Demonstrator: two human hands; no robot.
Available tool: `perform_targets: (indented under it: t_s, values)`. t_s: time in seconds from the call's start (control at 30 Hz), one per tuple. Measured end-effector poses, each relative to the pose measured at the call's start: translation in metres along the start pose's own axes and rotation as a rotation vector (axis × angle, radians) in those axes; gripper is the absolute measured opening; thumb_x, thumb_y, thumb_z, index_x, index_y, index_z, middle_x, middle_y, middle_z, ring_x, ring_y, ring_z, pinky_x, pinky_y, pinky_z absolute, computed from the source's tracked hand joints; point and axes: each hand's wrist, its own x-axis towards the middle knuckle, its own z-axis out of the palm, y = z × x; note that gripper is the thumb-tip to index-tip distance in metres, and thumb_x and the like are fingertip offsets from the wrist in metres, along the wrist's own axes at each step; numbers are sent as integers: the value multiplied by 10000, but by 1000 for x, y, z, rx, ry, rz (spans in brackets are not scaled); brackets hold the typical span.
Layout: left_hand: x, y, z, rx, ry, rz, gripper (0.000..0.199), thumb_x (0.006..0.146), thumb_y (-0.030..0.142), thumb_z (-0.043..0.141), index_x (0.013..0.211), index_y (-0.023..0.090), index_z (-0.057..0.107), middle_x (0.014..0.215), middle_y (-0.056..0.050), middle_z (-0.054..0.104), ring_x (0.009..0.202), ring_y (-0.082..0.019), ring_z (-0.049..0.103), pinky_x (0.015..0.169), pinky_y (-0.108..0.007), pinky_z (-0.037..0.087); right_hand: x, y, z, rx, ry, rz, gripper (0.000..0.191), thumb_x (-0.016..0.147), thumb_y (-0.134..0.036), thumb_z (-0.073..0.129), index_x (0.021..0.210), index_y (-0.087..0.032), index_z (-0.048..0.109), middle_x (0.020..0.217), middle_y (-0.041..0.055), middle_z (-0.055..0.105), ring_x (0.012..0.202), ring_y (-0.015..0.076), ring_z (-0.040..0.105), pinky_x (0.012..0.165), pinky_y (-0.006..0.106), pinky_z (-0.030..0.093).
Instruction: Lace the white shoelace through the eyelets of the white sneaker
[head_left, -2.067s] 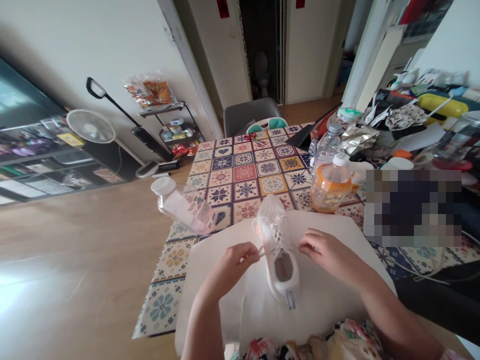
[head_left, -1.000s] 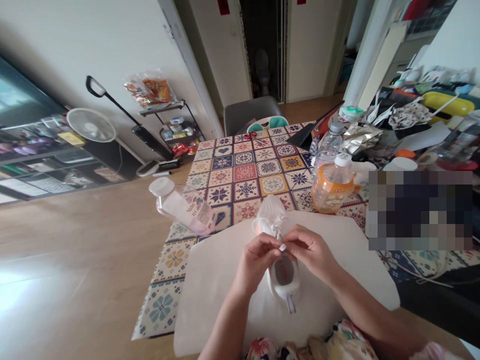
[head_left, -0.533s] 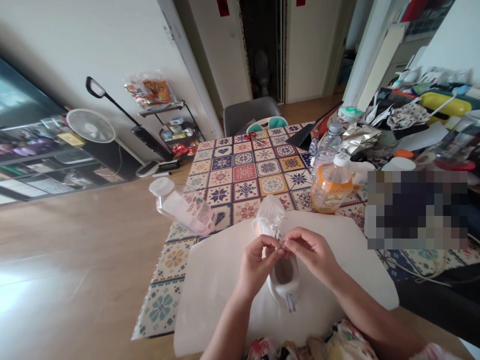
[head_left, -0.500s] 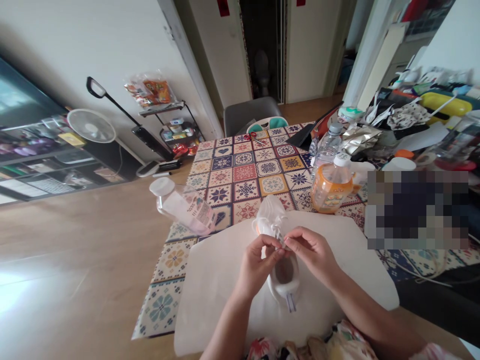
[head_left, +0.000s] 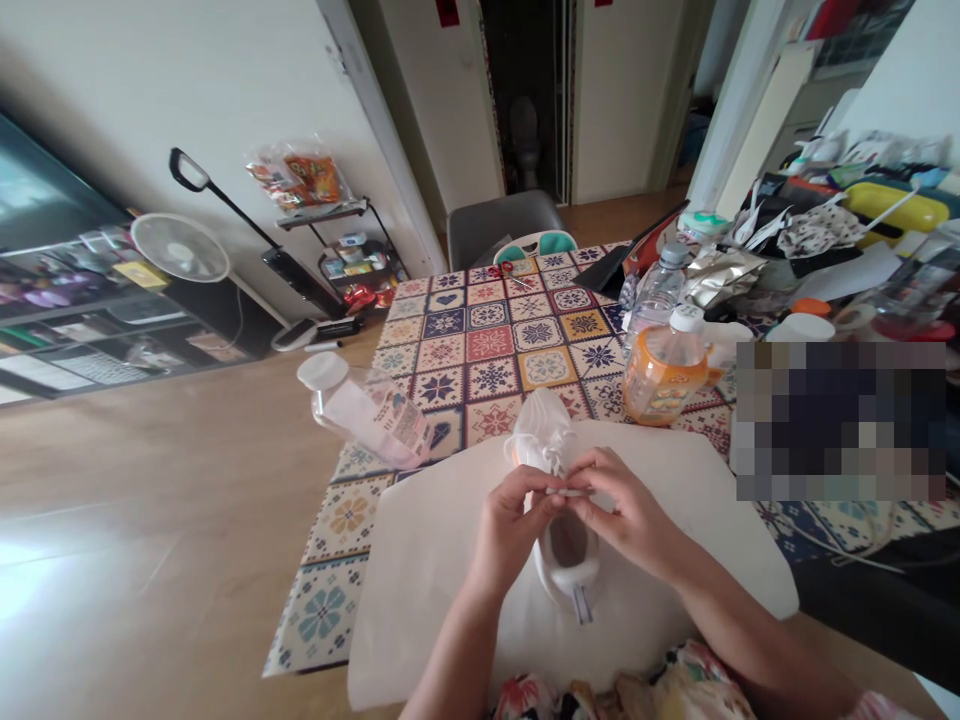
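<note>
A white shoe (head_left: 571,570) lies on a white mat (head_left: 427,590), its toe pointing away from me and its opening towards me. White laces (head_left: 551,445) show loosely on its upper. Above the shoe's tongue, my left hand (head_left: 517,520) pinches a thin white strip that looks like a lace. My right hand (head_left: 619,510) pinches the same white piece from the other side, its fingertips close to those of my left hand. The fingers cover part of the shoe's upper.
A clear jar (head_left: 375,415) with a white lid leans at the mat's left edge. Beyond the mat's right side stand an orange-wrapped bottle (head_left: 664,370) and a clear bottle (head_left: 660,285). Red scissors (head_left: 504,270) lie at the patterned table's (head_left: 491,345) far end; clutter fills the right.
My right hand's fingers have shifted slightly up and left, closer to my left hand. The pinched white strip now shows more between the fingertips.
</note>
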Motion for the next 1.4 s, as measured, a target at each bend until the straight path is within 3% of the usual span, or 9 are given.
perform_targets:
  t_s: [0.17,0.33,0.43,0.53,0.63,0.87,1.03,1.2,1.4]
  values:
    - [2,-3,-1,56,4,-16,231,753,411,760,778,182,738,735,-35,659,717,-161,574,698,-268,432,0,1,5,17,-26,-20,71,927,-251,574,911,-208,628,964,55,618,940,197,595,822,329,492]
    - [3,-4,-2,64,-4,-78,324,750,482,744,716,162,703,660,-15,624,656,-143,534,658,-260,405,-1,2,12,-296,177,-269,48,925,-182,588,962,-212,595,916,55,662,875,197,603,817,370,469]
    - [5,-2,-3,49,-15,-85,351,725,494,758,674,156,683,642,-6,599,649,-135,516,660,-258,394,-1,2,11,-348,216,-421,113,922,-109,566,936,-218,595,880,42,673,827,174,607,791,358,480]
    - [9,-5,-5,8,-24,-127,376,724,510,742,643,155,650,620,6,567,619,-125,485,637,-256,381,-1,0,5,-274,171,-510,124,910,-97,577,896,-218,600,868,40,677,858,177,613,789,352,498]
    - [17,-13,-10,57,37,-159,358,735,492,716,630,167,609,582,23,539,585,-120,454,609,-253,367,-3,-2,-3,-184,18,-571,111,901,-109,606,848,-206,599,848,32,692,884,176,612,805,353,492]
    - [29,-31,-13,322,145,-34,245,748,347,652,578,191,571,626,25,534,653,-143,504,678,-273,403,-4,-1,-10,-65,-148,-557,134,889,-119,638,795,-198,585,788,11,696,844,155,615,829,361,465]
    - [26,-24,-13,378,144,-5,198,768,305,638,607,197,596,668,19,564,695,-153,539,734,-290,426,-5,1,-9,-104,-128,-505,106,902,-127,628,846,-206,587,835,12,684,858,151,611,830,337,466]
    - [17,-6,-21,444,211,124,118,824,283,597,767,211,670,779,-17,620,785,-180,567,776,-321,433,-13,1,-3,-237,-34,-263,120,917,-143,601,1027,-187,581,1007,72,641,944,178,606,824,314,498]
    - [-3,17,-26,651,-53,241,53,760,266,741,715,242,723,767,-24,621,823,-208,584,806,-366,408,-11,-6,-3,-518,-62,-221,107,874,-154,671,908,-183,573,861,37,631,808,211,595,711,343,466]
